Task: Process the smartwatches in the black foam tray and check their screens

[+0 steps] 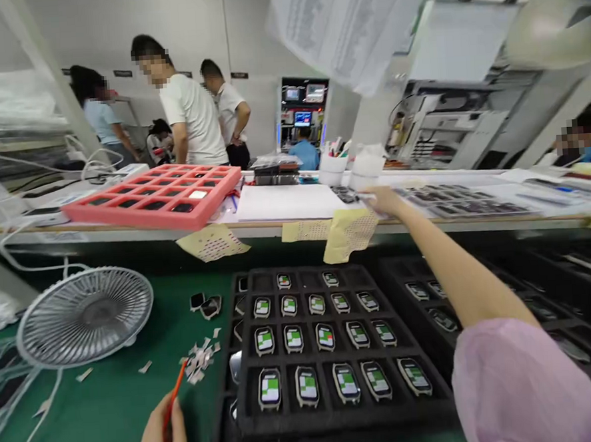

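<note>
Watches fill three rows from tray front edge; back row looks part-done. Left hand pinching orange stick; right hand can't tell.

The left grip sits low and near the body, its thumb and index finger drawn together in a pinch, the fingertips pointing forward and the back of the hand turned up to the left. Well ahead and to the right of it, the right grip is at full stretch, its fingers angled leftward and too blurred to tell how they close. Behind that grip the bare right forearm slants back rightward into a loose lilac sleeve.
</note>
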`<control>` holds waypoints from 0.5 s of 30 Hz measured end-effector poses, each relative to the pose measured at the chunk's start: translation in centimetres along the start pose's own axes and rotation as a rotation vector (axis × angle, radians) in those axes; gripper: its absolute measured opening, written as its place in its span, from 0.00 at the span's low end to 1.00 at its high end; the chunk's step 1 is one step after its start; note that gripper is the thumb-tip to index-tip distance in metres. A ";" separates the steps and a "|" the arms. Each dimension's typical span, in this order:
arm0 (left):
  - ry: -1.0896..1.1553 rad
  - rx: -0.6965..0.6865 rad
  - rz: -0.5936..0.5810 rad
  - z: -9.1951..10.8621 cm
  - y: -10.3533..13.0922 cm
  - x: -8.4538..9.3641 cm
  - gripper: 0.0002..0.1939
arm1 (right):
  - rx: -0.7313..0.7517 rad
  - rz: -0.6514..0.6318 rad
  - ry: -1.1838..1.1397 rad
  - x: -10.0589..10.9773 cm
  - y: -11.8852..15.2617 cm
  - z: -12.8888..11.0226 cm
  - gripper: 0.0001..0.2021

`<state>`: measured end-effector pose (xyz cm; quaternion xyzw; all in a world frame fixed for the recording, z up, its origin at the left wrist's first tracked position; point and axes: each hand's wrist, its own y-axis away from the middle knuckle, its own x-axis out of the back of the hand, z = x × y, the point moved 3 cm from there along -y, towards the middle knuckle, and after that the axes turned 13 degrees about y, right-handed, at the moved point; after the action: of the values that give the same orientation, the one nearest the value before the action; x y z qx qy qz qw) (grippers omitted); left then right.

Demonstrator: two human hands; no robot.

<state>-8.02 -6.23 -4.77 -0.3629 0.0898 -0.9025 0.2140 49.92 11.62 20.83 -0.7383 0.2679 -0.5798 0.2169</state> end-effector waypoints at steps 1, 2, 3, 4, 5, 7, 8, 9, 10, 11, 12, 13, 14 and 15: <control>0.006 -0.010 0.006 0.0 0.1 0.1 0.18 | 0.001 0.039 0.009 0.5 0.2 -0.5 0.11; 0.010 -0.019 0.015 0.1 0.2 0.3 0.18 | -0.002 0.092 0.019 1.1 0.6 -1.2 0.13; 0.021 -0.028 0.022 0.2 0.2 0.4 0.18 | -0.005 0.158 0.027 2.0 1.4 -2.1 0.15; 0.042 -0.039 0.028 0.3 0.2 0.5 0.18 | -0.001 0.256 0.041 3.0 2.5 -3.4 0.16; 0.082 -0.053 0.028 0.6 0.1 0.7 0.18 | 0.049 0.411 0.064 4.2 4.2 -5.0 0.14; 0.207 -0.106 -0.005 1.8 -0.4 1.1 0.17 | 0.194 0.516 0.002 5.6 8.6 -9.1 0.08; 0.283 -0.150 -0.047 2.9 -0.7 1.3 0.16 | 0.257 0.449 -0.105 5.7 11.1 -11.2 0.06; 0.356 -0.207 -0.106 4.4 -1.1 1.4 0.16 | 0.300 0.284 -0.232 5.3 13.6 -13.4 0.06; 0.410 -0.287 -0.191 6.3 -1.5 1.4 0.15 | 0.323 0.047 -0.359 4.3 16.1 -15.4 0.09; 0.454 -0.373 -0.289 8.5 -1.7 1.2 0.14 | 0.324 -0.196 -0.475 3.1 18.5 -17.2 0.17; 0.492 -0.465 -0.408 10.8 -1.9 1.0 0.14 | 0.336 -0.429 -0.580 1.9 20.8 -18.9 0.26; 0.516 -0.545 -0.531 13.1 -1.9 0.6 0.13 | 0.326 -0.630 -0.664 0.7 22.9 -20.2 0.36; 0.529 -0.618 -0.648 15.2 -1.7 0.1 0.14 | 0.326 -0.777 -0.738 -0.3 24.5 -21.2 0.42; 0.537 -0.693 -0.731 17.1 -1.5 -0.5 0.14 | 0.318 -0.877 -0.792 -1.1 25.7 -21.8 0.45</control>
<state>3.67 -4.79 7.66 -0.1773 0.3006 -0.8962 -0.2740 24.81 -7.52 8.90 -0.8978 -0.2518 -0.3294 0.1489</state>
